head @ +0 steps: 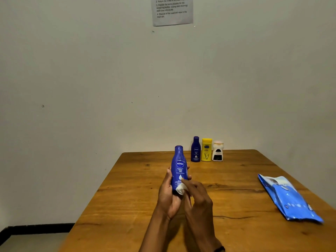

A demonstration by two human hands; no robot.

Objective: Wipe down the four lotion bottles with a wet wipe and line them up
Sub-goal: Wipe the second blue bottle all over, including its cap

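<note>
Wall [91,70]: plain, off-white with a greenish-grey cast, a few small dark specks and scuffs. Printed paper sheet [172,10] fixed high on the wall, cut off by the top of the view; text too small to read fully. Table [127,206]: wooden, orange-brown, visible grain, knots and dark cracks; far edge stands against the wall, far corners rounded. Black skirting strip [36,229] runs along the wall base at lower left. Floor [32,242]: pale grey. Lighting dim and even; no source in view.
</note>
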